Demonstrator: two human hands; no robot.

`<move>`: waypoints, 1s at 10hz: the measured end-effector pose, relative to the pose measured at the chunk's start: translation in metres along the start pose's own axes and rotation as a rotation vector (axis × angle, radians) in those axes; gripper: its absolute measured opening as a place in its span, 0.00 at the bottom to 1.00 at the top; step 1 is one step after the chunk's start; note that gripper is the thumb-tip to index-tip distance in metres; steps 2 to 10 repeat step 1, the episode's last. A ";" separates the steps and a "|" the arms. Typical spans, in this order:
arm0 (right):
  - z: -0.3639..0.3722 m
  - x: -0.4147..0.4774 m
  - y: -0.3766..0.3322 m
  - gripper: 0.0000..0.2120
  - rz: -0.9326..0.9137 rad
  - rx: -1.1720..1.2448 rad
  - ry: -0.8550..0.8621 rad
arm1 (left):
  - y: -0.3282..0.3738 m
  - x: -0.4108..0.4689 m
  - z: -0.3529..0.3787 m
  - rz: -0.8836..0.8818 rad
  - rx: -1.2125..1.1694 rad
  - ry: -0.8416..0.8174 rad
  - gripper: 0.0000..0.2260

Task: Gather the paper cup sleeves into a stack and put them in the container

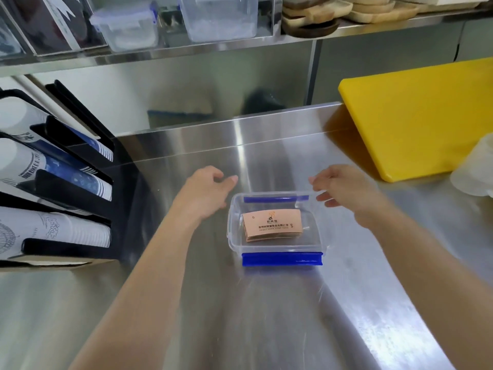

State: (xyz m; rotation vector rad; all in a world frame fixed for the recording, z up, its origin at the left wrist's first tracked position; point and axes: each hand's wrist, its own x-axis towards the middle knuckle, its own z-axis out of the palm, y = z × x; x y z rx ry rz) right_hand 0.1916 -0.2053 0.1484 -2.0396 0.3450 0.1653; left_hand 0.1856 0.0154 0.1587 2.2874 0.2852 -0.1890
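A stack of brown paper cup sleeves point(272, 225) with printed text lies flat inside a clear plastic container point(317, 241) with blue clasps, standing on the steel counter. My left hand point(205, 190) hovers just beyond the container's far left corner, fingers loosely curled and apart, holding nothing. My right hand point(344, 185) hovers at the far right corner, fingers spread near the rim, and it also holds nothing.
A black cup dispenser rack point(66, 182) with stacked paper cups stands at the left. A yellow cutting board point(416, 124) lies at the right, with a white object point(477, 169) beside it. A shelf above carries clear lidded boxes point(128, 25) and wooden trays point(346, 9).
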 end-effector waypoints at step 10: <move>-0.041 -0.032 -0.029 0.03 -0.262 0.176 0.087 | 0.013 -0.013 -0.028 0.192 -0.005 0.229 0.19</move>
